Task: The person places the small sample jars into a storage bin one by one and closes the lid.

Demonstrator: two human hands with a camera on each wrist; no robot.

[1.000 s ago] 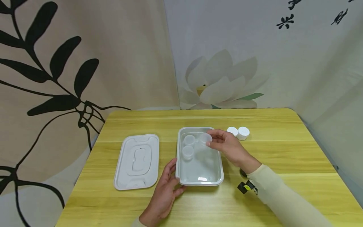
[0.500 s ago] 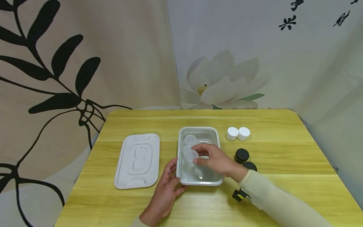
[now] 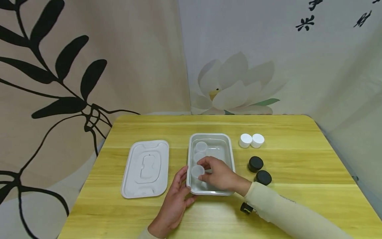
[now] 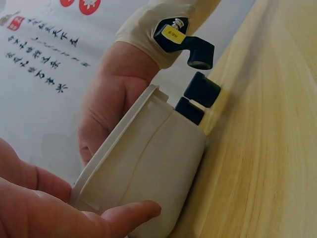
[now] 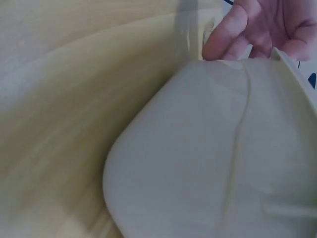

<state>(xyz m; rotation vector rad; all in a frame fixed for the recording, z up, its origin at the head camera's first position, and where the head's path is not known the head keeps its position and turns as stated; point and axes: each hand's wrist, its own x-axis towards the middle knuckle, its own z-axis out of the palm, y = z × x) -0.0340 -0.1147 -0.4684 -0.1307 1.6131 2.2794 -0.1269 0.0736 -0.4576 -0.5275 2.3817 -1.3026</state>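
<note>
A white rectangular plastic tub (image 3: 212, 134) stands on the wooden table in the head view. My right hand (image 3: 221, 174) reaches down into it and pinches a small translucent round cup (image 3: 197, 171) between thumb and fingers, near the tub's left wall. Behind that cup, two more translucent cups (image 3: 201, 146) sit in a row along the same side. My left hand (image 3: 174, 204) rests against the tub's front left corner, its fingers fairly straight along the outer wall (image 4: 143, 168). In the right wrist view, the tub's wall hides the right hand's grip.
Left of the tub lies a matching white lid (image 3: 146, 169). On its right, two white round pieces (image 3: 258, 140) stand side by side at the back, with two black round pieces (image 3: 255, 164) nearer. A printed curtain (image 3: 238, 49) hangs behind the table (image 3: 298, 149).
My right hand has moved left and toward me inside the tub with the translucent cup, from the back right to the front left. The left hand has stayed at the tub's corner.
</note>
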